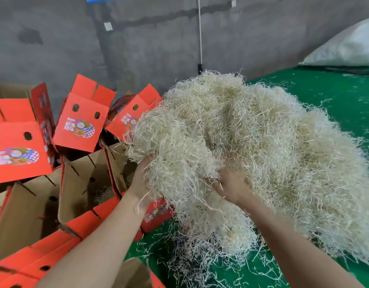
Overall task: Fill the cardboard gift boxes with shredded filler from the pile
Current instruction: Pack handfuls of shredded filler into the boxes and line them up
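A big pile of pale shredded filler (273, 146) lies on the green surface (335, 94) at centre and right. Both my hands grip one clump of filler (175, 146) lifted off the pile's left side. My left hand (141, 181) holds it from below on the left, its fingers buried in the strands. My right hand (231, 186) grasps it from the right. Several red cardboard gift boxes (79, 129) with open flaps stand crowded to the left. An open box (84, 183) beside my left forearm shows a little filler at its bottom.
A grey concrete wall (148, 44) runs behind everything, with a thin white cord (199, 32) hanging down it. A large white sack (349, 46) lies at the back right. Loose filler strands (200, 265) are scattered over the green surface near me.
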`<state>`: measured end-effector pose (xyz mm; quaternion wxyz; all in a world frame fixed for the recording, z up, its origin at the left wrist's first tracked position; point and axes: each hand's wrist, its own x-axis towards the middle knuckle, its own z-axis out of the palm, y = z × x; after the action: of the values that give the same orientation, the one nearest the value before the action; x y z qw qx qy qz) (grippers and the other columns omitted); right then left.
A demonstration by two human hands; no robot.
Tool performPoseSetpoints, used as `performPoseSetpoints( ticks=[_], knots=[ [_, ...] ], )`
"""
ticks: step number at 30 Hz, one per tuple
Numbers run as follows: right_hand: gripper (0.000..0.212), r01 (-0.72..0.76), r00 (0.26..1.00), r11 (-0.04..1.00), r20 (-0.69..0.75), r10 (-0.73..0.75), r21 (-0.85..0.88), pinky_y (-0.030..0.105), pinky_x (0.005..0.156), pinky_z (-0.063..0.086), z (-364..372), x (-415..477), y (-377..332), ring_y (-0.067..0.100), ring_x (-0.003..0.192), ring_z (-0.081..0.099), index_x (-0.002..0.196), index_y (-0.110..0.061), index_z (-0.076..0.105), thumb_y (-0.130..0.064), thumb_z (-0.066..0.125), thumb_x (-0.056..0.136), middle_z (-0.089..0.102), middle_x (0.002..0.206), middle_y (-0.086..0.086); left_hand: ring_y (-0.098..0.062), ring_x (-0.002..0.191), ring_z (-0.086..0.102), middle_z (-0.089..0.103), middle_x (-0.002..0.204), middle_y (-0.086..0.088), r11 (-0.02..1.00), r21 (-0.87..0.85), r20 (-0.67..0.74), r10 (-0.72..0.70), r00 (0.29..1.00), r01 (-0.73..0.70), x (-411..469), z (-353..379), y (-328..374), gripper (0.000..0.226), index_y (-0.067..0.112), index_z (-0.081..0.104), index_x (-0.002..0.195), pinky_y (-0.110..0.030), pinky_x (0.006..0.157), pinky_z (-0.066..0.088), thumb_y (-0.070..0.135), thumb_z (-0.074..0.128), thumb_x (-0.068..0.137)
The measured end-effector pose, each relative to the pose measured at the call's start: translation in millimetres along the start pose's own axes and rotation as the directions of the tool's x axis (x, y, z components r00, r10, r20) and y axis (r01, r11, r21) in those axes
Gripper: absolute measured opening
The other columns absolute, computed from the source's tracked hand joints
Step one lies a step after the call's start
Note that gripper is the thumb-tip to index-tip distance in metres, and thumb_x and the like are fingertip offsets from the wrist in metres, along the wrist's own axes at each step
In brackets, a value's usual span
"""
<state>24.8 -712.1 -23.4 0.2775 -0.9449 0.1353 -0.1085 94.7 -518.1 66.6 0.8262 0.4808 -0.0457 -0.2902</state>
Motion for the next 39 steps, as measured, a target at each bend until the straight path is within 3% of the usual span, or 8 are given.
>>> performPoseSetpoints(
  ticks=[5,7,11,18,23,27,35,39],
  knots=[
    [0.02,-0.135,0.977,0.986,0.153,0.149,-0.1,0.033,0.087,0.053,2.4,-4.6,22.2,0.019,0.089,0.061,0.11,-0.008,0.055,-0.013,0.052,0.091,0.063,0.095,0.004,-0.019,0.051,0.059,0.055,0.06,-0.011,0.99,0.14,-0.125,-0.008,0.992,0.025,6.4,-17.6,2.9,0.026,0.0,0.066,0.085,-0.017,0.04,0.046,0.02,0.05,0.09],
    [0.057,-0.097,0.973,0.995,0.214,0.09,0.02,0.033,0.095,0.048,-11.5,-4.8,16.0,0.023,0.111,0.054,0.134,-0.008,0.036,-0.003,0.058,0.082,0.055,0.122,0.01,-0.023,0.065,0.06,0.061,0.067,-0.01,0.963,0.269,-0.1,0.012,0.995,0.016,7.4,-15.2,3.3,0.043,0.005,0.054,0.113,-0.021,0.047,0.047,0.019,0.061,0.073],
    [0.101,0.007,0.963,0.852,0.227,-0.147,0.523,0.033,0.093,0.048,-49.6,-0.6,-21.1,0.014,0.119,0.041,0.146,-0.033,0.008,0.013,0.055,0.07,0.024,0.143,-0.006,-0.014,0.055,0.068,0.071,0.063,0.0,0.946,0.323,-0.04,-0.019,0.999,0.031,10.4,-14.0,-1.7,0.011,0.012,0.059,0.087,-0.02,0.04,0.048,0.019,0.06,0.077],
    [0.051,0.002,0.982,0.98,-0.187,0.036,0.199,0.011,0.044,0.042,-13.6,7.8,-16.6,0.004,0.054,0.051,0.131,-0.011,0.041,-0.008,0.062,0.084,0.059,0.074,-0.001,-0.011,0.038,0.057,0.059,0.065,-0.003,0.986,0.145,-0.053,-0.078,0.996,0.085,17.0,-5.9,4.0,0.02,0.021,0.063,0.068,-0.014,0.036,0.044,0.028,0.055,0.084],
    [0.024,-0.089,0.982,0.986,-0.179,0.062,-0.143,0.021,0.059,0.051,9.7,1.6,29.0,0.017,0.088,0.061,0.106,-0.009,0.056,-0.006,0.057,0.082,0.058,0.113,0.004,-0.018,0.044,0.062,0.063,0.055,-0.004,0.998,0.057,-0.029,-0.037,0.999,0.039,21.8,-5.3,2.1,0.017,0.014,0.07,0.056,-0.022,0.043,0.051,0.029,0.064,0.052],
    [0.03,-0.201,0.977,0.946,-0.125,0.174,-0.253,0.021,0.062,0.053,9.8,-9.9,56.2,0.013,0.086,0.058,0.116,-0.019,0.052,-0.01,0.049,0.087,0.057,0.119,0.0,-0.017,0.038,0.057,0.058,0.053,-0.004,0.998,0.028,-0.13,-0.055,0.99,0.06,31.8,-22.6,11.6,0.02,0.013,0.06,0.074,-0.021,0.037,0.046,0.028,0.052,0.084],
    [0.051,-0.072,0.99,0.993,0.13,0.059,0.097,0.026,0.092,0.043,-43.6,-3.0,-0.9,0.01,0.101,0.046,0.118,-0.018,0.046,-0.025,0.074,0.075,0.042,0.11,-0.011,-0.021,0.054,0.064,0.064,0.063,-0.006,0.988,-0.081,0.004,-0.133,0.991,0.132,32.9,-24.6,8.4,0.028,0.01,0.066,0.073,-0.032,0.051,0.055,0.038,0.061,0.067],
    [0.038,0.112,0.994,0.913,-0.061,-0.096,0.393,0.017,0.073,0.044,-36.7,-6.8,-50.1,0.003,0.087,0.05,0.105,-0.026,0.041,-0.024,0.068,0.079,0.047,0.101,-0.014,-0.038,0.117,0.051,0.058,0.119,-0.016,0.982,-0.142,0.146,-0.104,0.984,0.124,26.3,-7.0,4.7,0.072,0.011,0.066,0.111,-0.065,0.099,0.034,0.037,0.083,0.047]
  ],
)
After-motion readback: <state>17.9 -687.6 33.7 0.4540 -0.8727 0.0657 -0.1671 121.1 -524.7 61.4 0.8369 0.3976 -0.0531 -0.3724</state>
